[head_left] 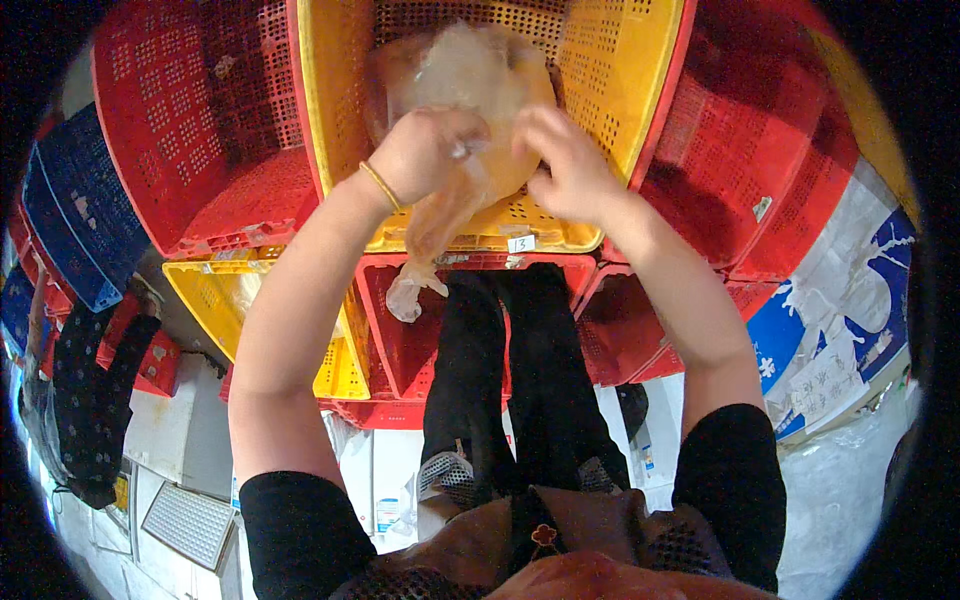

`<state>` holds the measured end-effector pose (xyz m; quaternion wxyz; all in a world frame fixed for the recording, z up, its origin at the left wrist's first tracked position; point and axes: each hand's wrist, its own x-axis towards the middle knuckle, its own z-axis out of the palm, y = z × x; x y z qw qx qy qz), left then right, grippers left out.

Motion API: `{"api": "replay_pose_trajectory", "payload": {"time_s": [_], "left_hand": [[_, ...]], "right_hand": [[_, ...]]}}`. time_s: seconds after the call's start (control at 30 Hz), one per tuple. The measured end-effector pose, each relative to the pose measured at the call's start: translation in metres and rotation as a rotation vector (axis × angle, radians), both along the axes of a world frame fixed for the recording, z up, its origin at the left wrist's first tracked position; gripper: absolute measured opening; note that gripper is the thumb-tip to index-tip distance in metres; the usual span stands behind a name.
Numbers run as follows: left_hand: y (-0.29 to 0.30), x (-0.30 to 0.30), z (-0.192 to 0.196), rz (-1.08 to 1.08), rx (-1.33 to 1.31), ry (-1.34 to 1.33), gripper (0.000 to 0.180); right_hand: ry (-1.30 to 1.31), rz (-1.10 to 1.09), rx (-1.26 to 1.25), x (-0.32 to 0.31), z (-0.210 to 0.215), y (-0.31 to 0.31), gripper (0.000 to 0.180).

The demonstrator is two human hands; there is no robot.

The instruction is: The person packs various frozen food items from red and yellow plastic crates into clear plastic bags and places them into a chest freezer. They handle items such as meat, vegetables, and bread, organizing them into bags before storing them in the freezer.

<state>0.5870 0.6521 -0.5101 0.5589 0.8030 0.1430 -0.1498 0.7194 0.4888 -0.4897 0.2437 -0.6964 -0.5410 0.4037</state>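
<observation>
A clear plastic bag (465, 75) bulges up inside a yellow perforated crate (610, 70), its contents hard to make out. The bag's loose part droops over the crate's near edge, ending in a crumpled tip. My left hand (430, 150), with a yellow band at the wrist, is closed on the bag's plastic. Just right of it, my right hand (570, 165) is beside the bag, fingers curved and apart from the thumb. Its fingertips are blurred, and I cannot tell whether they touch the plastic. A small white label (521, 244) is on the crate's near edge.
Red perforated crates stand left (240, 190) and right (725, 150) of the yellow one. Below are another yellow crate (205, 305) and a lower red crate (380, 330). Blue crates (85, 205) and a person in dark patterned clothing (85, 400) are at far left.
</observation>
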Motion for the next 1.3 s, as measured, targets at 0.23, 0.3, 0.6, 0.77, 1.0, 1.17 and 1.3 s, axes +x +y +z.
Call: {"api": "replay_pose_trajectory", "payload": {"time_s": [0.23, 0.3, 0.6, 0.77, 1.0, 1.17, 1.3], "left_hand": [[-0.01, 0.006, -0.015, -0.024, 0.822, -0.648, 0.025], [-0.01, 0.009, -0.018, 0.044, 0.873, -0.626, 0.025], [0.008, 0.004, 0.013, -0.237, 0.523, -0.247, 0.018], [-0.003, -0.019, -0.007, 0.434, -0.191, -0.059, 0.022], [-0.002, -0.094, -0.059, 0.583, -0.114, 0.374, 0.027], [0.005, -0.05, -0.059, 0.493, 0.143, -0.053, 0.022], [-0.038, 0.01, -0.053, 0.394, -0.311, 0.055, 0.027]], "right_hand": [[0.457, 0.02, -0.047, 0.026, -0.04, 0.068, 0.053], [0.179, 0.194, -0.223, 0.034, -0.027, 0.083, 0.052], [-0.408, 0.593, -0.209, 0.044, 0.036, 0.066, 0.023], [-0.036, 0.308, -0.178, 0.079, -0.029, 0.028, 0.032], [-0.348, 0.266, -0.406, 0.082, -0.106, -0.018, 0.037], [-0.449, 0.267, -0.48, 0.062, -0.042, -0.014, 0.029], [-0.267, 0.15, 0.047, 0.047, -0.009, -0.004, 0.024]]}}
